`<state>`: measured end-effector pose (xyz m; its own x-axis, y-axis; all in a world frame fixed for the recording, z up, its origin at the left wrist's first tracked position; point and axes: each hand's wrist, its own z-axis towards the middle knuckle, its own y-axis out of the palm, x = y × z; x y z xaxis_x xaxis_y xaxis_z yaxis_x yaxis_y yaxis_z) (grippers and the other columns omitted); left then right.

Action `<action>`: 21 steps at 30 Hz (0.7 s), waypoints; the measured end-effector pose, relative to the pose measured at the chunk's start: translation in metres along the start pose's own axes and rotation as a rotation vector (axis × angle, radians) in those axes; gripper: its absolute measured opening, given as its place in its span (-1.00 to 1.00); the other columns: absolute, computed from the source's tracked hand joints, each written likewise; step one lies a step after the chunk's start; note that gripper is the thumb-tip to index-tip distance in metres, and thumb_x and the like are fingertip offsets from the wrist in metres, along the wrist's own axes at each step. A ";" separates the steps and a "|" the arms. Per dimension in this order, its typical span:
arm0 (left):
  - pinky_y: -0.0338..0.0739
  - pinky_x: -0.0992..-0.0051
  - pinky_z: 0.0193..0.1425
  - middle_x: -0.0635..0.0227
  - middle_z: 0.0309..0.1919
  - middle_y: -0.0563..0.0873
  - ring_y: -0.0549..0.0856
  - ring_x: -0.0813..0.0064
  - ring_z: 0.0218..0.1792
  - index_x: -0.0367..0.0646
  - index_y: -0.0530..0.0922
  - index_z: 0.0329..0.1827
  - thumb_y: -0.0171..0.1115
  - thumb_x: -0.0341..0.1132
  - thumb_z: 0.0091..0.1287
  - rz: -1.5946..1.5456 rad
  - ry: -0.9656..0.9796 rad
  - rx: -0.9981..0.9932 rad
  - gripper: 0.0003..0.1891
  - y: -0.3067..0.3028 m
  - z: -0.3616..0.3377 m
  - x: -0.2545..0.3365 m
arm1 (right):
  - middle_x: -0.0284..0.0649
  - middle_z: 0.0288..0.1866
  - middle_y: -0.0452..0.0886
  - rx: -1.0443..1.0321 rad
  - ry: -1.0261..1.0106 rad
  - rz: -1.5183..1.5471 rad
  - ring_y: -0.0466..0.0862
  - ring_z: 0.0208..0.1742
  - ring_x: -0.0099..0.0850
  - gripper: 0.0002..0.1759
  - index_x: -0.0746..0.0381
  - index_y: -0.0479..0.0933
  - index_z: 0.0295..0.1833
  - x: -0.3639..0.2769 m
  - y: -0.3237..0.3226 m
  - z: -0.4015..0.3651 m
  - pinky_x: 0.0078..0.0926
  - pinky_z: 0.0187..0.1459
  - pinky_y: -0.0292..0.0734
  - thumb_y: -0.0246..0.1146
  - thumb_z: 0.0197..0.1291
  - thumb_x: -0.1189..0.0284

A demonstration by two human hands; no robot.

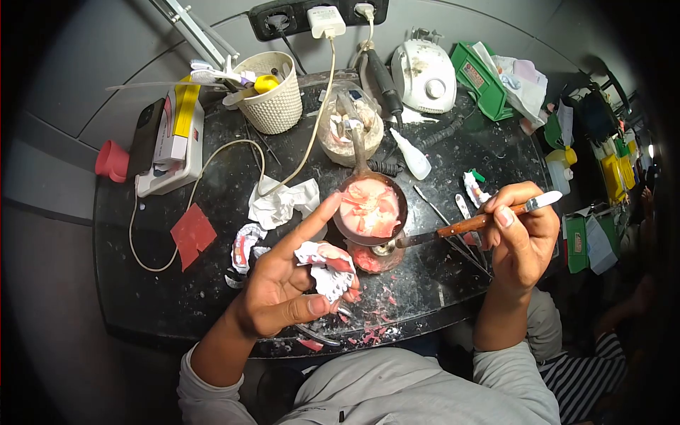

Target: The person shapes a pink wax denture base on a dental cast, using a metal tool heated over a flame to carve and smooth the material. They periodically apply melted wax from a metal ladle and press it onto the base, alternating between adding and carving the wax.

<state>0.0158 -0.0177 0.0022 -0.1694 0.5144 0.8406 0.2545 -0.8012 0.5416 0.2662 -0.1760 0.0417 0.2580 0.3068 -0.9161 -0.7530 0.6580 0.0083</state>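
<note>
Head view: the left grip [273, 287] pinches a white cast [331, 278] bearing pink material [334, 256], thumb below and index finger stretched to the rim of the pan [404, 212]; the right grip [522, 241] is closed round the wooden handle of a knife [462, 226], its blade reaching down and across to the small metal fitting [383, 248] just beside the pan; the cast is in front of the person, above the near part of the worktop [425, 297].

The step in hand looks like readying the blade, perhaps by warming, with the cast held close; the next move calls for a light, level wrist, a blade clear of the pan and fingers, and a cast kept steady without pressing its pink part.

The blade's very tip merges with the fitting, so contact is uncertain; no flame can be made out; the pan hides whatever lies beneath it; several left fingers are partly behind the cast; a striped garment [591, 379] at the right is dim and cut off.
</note>
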 end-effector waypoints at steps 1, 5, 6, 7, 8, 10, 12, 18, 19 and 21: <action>0.70 0.36 -0.13 -0.03 -0.13 0.69 0.70 0.40 -0.36 -0.30 -0.30 0.67 0.51 -0.26 0.20 0.020 0.004 0.136 0.21 0.009 0.002 -0.001 | -0.24 -0.49 0.55 -0.003 0.002 0.001 0.45 -0.59 -0.61 -0.88 0.43 0.54 -0.21 0.000 0.000 0.000 -0.66 -0.47 0.33 0.24 0.28 0.54; 0.75 0.19 0.04 0.02 -0.17 0.65 0.68 0.51 -0.40 -0.18 -0.37 0.67 0.46 -0.61 0.06 0.040 0.093 0.153 0.27 0.009 -0.001 0.004 | -0.23 -0.48 0.55 -0.049 0.024 0.032 0.45 -0.59 -0.61 -0.88 0.43 0.54 -0.20 0.001 0.002 -0.002 -0.67 -0.47 0.33 0.24 0.28 0.55; 0.75 0.19 0.04 0.02 -0.17 0.65 0.68 0.51 -0.40 -0.18 -0.37 0.67 0.46 -0.61 0.06 0.043 0.093 0.169 0.27 0.009 -0.003 0.003 | -0.23 -0.47 0.55 -0.056 0.018 0.035 0.44 -0.59 -0.61 -0.88 0.43 0.54 -0.19 0.001 0.003 -0.002 -0.67 -0.47 0.33 0.24 0.29 0.55; 0.75 0.18 0.03 0.03 -0.18 0.64 0.68 0.51 -0.40 -0.16 -0.36 0.68 0.44 -0.66 0.07 0.051 0.132 0.162 0.26 0.009 -0.004 0.003 | -0.23 -0.47 0.55 -0.050 0.008 0.039 0.44 -0.59 -0.61 -0.87 0.43 0.53 -0.18 0.001 0.004 -0.003 -0.67 -0.47 0.33 0.24 0.29 0.55; 0.75 0.17 0.01 0.04 -0.19 0.62 0.68 0.52 -0.40 -0.14 -0.35 0.68 0.41 -0.70 0.07 0.060 0.173 0.154 0.25 0.010 -0.005 0.002 | -0.22 -0.46 0.55 -0.059 0.006 0.044 0.44 -0.60 -0.61 -0.87 0.43 0.53 -0.18 0.002 0.003 -0.004 -0.67 -0.49 0.33 0.24 0.30 0.54; 0.76 0.15 -0.01 0.05 -0.20 0.60 0.67 0.52 -0.41 -0.10 -0.31 0.67 0.39 -0.72 0.10 0.060 0.156 0.210 0.21 0.012 -0.009 0.006 | -0.20 -0.44 0.55 -0.047 0.003 0.047 0.44 -0.61 -0.61 -0.86 0.43 0.53 -0.17 0.002 0.005 -0.005 -0.66 -0.49 0.33 0.23 0.31 0.53; 0.76 0.24 -0.08 0.05 -0.21 0.61 0.67 0.51 -0.40 -0.17 -0.21 0.65 0.43 -0.69 0.10 0.179 0.154 0.200 0.15 0.007 -0.012 0.006 | -0.17 -0.42 0.56 -0.061 -0.008 0.075 0.43 -0.62 -0.61 -0.84 0.45 0.52 -0.16 0.006 0.003 -0.006 -0.66 -0.51 0.33 0.22 0.32 0.52; 0.61 0.59 -0.17 0.25 -0.27 0.69 0.69 0.58 -0.32 -0.55 0.53 0.12 0.79 -0.15 -0.32 0.470 0.205 0.185 -0.06 -0.006 -0.018 0.011 | -0.01 -0.30 0.58 -0.073 -0.125 0.111 0.43 -0.63 -0.59 -0.79 0.49 0.48 -0.13 0.009 0.000 -0.011 -0.73 -0.56 0.33 0.21 0.32 0.50; 0.55 0.59 -0.07 0.28 -0.19 0.69 0.66 0.60 -0.21 -0.47 0.54 0.14 0.76 -0.21 -0.23 0.495 0.152 0.081 -0.15 -0.010 -0.019 0.014 | 0.00 -0.33 0.57 -0.062 -0.132 0.120 0.46 -0.61 -0.56 -0.75 0.46 0.46 -0.12 0.008 0.002 -0.014 -0.73 -0.56 0.35 0.24 0.33 0.43; 0.49 0.61 0.03 0.32 -0.13 0.70 0.62 0.64 -0.09 -0.38 0.55 0.16 0.70 -0.28 -0.11 0.505 0.071 -0.008 -0.26 -0.007 -0.018 0.017 | 0.00 -0.35 0.58 -0.084 -0.147 0.108 0.48 -0.60 -0.55 -0.72 0.42 0.46 -0.13 0.007 0.010 -0.019 -0.72 -0.56 0.37 0.27 0.35 0.37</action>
<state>-0.0062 -0.0090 0.0129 -0.0913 0.0403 0.9950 0.3137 -0.9471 0.0672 0.2492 -0.1807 0.0280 0.2541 0.4738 -0.8432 -0.8272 0.5582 0.0644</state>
